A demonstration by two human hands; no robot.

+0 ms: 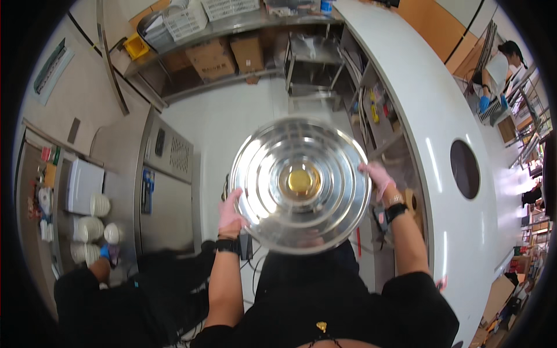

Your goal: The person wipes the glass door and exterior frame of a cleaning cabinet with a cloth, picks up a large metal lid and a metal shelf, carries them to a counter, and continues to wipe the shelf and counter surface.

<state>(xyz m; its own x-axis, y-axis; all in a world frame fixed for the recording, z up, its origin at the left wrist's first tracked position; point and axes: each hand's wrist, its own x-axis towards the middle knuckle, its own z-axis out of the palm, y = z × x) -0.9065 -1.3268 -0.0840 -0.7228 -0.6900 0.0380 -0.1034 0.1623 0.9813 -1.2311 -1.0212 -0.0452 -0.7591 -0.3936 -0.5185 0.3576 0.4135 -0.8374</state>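
In front of my body I hold a large round stainless steel lid [337, 193] with stepped concentric rings. A gold-coloured knob [300, 180] sits at its centre. My left hand [231, 213], in a pink glove, grips the rim at the lower left. On the right, my right hand [379, 177], also pink-gloved, has hold of the opposite rim. The lid's shiny face is turned up towards me, and its far edge is slightly blurred. It hides part of the floor and whatever lies beneath it.
A white counter [452, 117] with a round hole [464, 169] curves along my right. Left stands a stainless steel cabinet [167, 204], with stacked white bowls [90, 229] beyond. A co-worker's blue-gloved hand [105, 251] is beside them. Cardboard boxes [211, 58] fill the far shelf.
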